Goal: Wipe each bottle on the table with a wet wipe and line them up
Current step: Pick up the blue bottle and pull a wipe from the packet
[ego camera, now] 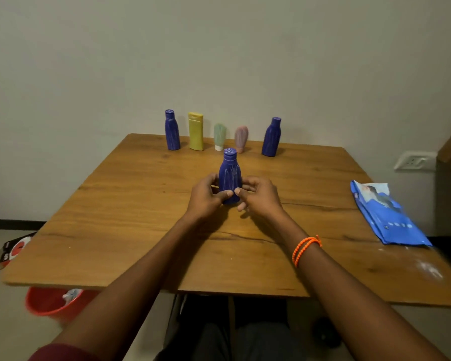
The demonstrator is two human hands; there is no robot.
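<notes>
Far back, five bottles stand in a loose row: a blue bottle [172, 130], a yellow one [196, 131], a small green tube [219, 136], a pink tube [241, 139], and another blue one [271, 137] leaning slightly. In front of the row, mid-table, the near bottle [230, 175] stands upright, dark blue with pale scratchy lines, cap on. The left hand [206, 195] curls round its left side, thumb on the front; the right hand [261, 195] grips the other side. No wipe shows in either hand, so I'd judge this bottle awaits wiping or placing. Next likely calls for the wipe pack [387, 213] at the table's [115, 230] right edge.
</notes>
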